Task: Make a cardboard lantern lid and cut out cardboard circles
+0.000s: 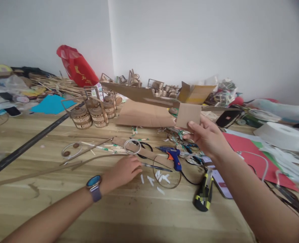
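Note:
My right hand point(206, 135) is raised over the table and pinches a small rectangular piece of cardboard point(188, 114) between thumb and fingers. My left hand point(126, 169), a watch point(93, 182) on its wrist, is low over the tabletop with its fingers loosely bent and a gap at the thumb; I see nothing held in it. A pen point(157, 167) lies right by its fingertips. Just beyond is a pale ring point(132, 146) on a flat cardboard strip point(162, 161). Small white paper strips point(162, 177) and a thin brown hoop point(173, 186) lie to its right.
A blue glue gun point(173, 157) and a yellow-black utility knife point(204, 194) lie below my right hand, beside a phone point(222, 184). Behind stands an opened cardboard box point(144, 113). Several small slatted buckets point(81, 117) are at left, near a long black bar point(30, 143).

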`<state>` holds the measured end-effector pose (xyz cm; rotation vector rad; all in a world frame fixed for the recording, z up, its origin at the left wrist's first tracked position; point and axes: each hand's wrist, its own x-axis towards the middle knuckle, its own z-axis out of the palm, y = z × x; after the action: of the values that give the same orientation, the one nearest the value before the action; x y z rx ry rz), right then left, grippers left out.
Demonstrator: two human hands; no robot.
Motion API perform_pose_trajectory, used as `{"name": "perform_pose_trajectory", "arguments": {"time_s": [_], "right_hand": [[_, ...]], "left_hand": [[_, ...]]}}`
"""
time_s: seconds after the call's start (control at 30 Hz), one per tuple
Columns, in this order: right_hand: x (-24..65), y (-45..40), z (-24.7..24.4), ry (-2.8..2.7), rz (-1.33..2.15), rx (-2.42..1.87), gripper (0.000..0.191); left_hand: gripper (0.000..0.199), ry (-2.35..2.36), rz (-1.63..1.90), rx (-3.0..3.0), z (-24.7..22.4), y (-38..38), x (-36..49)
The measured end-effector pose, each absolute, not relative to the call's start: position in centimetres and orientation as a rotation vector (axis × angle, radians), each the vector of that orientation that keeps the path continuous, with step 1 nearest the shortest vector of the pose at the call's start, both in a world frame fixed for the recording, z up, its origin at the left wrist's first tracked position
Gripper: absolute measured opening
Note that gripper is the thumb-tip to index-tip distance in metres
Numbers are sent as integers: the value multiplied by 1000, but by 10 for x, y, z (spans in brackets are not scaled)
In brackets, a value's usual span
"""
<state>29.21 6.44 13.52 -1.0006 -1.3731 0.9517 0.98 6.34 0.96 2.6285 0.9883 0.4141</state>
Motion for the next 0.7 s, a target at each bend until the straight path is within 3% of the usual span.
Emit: {"name": "perform_pose_trajectory", "arguments": {"time_s": [0.37,0.7], "right_hand": [[294,46,124,-1297,1050,-1012,54],[294,45,113,-1263,1089,-996,54]], "left_hand": [[25,1031,160,2842,-5,56,40],[32,1225,134,2768,-10,31,5]]}}
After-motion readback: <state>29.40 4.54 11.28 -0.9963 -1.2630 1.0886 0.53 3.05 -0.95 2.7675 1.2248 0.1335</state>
